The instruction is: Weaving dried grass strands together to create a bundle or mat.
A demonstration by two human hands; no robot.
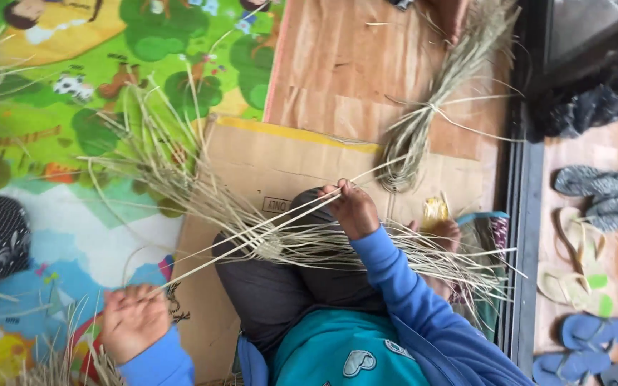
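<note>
I sit with dark trousers (266, 293) and a bent knee under a piece of pale straw weaving (280, 243), whose loose strands fan out to the left and right. My right hand (354, 209), in a blue sleeve, pinches a few long strands just above the knee. My left hand (132, 319) is closed on the other end of a long straw strand (237, 239) that runs taut up to my right hand. More loose straw (59, 364) lies under my left hand.
A tied bundle of dried grass (423, 121) lies on the wooden floor ahead. Flat cardboard (266, 161) is beneath me, beside a colourful play mat (73, 86). Several sandals (588, 271) and dark cloth (595, 100) lie beyond a door track (522, 214) on the right.
</note>
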